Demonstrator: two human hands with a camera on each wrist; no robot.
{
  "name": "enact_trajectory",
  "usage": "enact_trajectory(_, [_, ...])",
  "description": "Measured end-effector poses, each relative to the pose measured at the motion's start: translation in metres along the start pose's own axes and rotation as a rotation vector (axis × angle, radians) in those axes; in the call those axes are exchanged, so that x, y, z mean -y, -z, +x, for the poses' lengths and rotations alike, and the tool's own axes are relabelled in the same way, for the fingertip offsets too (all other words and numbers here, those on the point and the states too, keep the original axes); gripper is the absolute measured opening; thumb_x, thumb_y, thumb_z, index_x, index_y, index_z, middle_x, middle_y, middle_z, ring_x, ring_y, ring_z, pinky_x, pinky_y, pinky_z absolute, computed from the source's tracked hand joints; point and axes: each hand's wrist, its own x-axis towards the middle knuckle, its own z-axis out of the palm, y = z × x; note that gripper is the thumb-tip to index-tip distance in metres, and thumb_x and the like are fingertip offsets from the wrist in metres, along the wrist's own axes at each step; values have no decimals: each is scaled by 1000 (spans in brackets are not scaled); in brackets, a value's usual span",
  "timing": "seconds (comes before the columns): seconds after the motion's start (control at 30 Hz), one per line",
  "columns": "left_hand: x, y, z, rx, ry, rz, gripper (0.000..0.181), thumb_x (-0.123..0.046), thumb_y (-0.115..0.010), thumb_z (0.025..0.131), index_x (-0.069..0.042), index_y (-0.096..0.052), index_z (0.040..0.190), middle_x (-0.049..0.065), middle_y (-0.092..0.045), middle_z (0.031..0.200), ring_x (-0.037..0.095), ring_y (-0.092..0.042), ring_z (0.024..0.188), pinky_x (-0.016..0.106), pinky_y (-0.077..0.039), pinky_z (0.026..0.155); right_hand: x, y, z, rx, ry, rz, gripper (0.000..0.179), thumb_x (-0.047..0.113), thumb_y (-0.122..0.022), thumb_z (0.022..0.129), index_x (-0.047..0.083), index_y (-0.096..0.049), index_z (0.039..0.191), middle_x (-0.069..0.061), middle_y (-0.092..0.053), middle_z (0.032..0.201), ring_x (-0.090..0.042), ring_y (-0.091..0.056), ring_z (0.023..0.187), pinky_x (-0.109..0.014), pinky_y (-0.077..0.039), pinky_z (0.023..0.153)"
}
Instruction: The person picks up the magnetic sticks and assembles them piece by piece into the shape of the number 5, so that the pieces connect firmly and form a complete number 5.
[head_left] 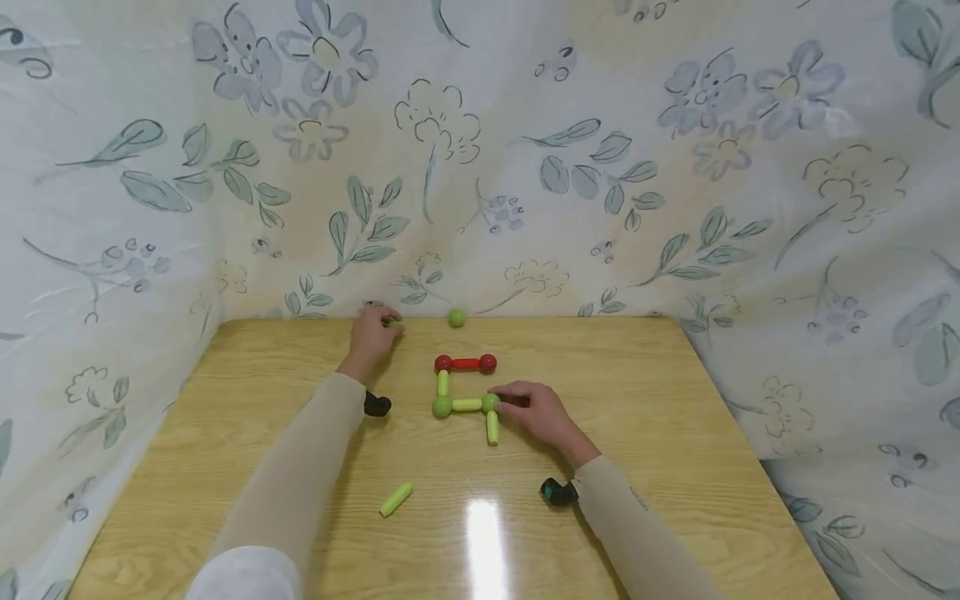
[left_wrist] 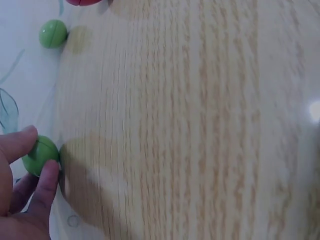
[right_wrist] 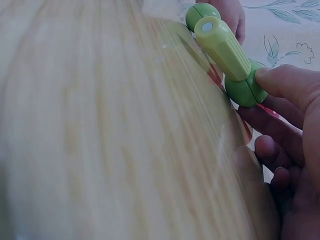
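At the table's far edge my left hand (head_left: 372, 335) pinches a green ball (left_wrist: 41, 156) between thumb and fingers. My right hand (head_left: 542, 410) grips another green ball (right_wrist: 246, 85), a corner of a joined shape of balls and rods. From that ball a yellow-green rod (head_left: 492, 429) points toward me, its near end bare. A second yellow-green rod (head_left: 467, 405) runs left to a green corner ball (head_left: 442, 407). There a third yellow-green rod (head_left: 443, 384) leads away to a red ball (head_left: 444, 363), then a red rod (head_left: 466, 364) and another red ball (head_left: 488, 362).
A loose yellow-green rod (head_left: 396, 500) lies nearer me on the wooden table (head_left: 637, 517). One more green ball (head_left: 457, 317) sits at the far edge, against the flowered cloth (head_left: 480, 167). Dark wrist devices (head_left: 558, 492) show under both sleeves.
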Motion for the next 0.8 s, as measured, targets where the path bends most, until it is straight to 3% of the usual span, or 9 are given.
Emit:
enact_trajectory(0.33, [1,5,-2,12,-4,34,19,-9,-76,103,-2,-76,121,19,-69,132,39,-63,122,53,-52,105,4,1,0,-7,-1,12,28,31,-79,103,27,-81,131,9,-75,125,-17,-66,114,-47,-53,101])
enact_trajectory(0.53, [5,13,-5,-32,-54,46,20,-9,-81,98,-1,-78,116,23,-74,126,41,-67,120,56,-52,105,2,1,6,-9,12,12,28,32,-79,103,28,-81,131,10,-75,125,-16,-66,113,-45,-53,100])
enact_trajectory(0.8, [11,17,-14,31,-43,-24,37,-10,-81,99,7,-73,131,24,-72,131,40,-64,127,52,-50,110,0,2,5,-1,22,10,29,30,-79,103,25,-81,132,7,-75,127,-17,-67,116,-46,-53,102])
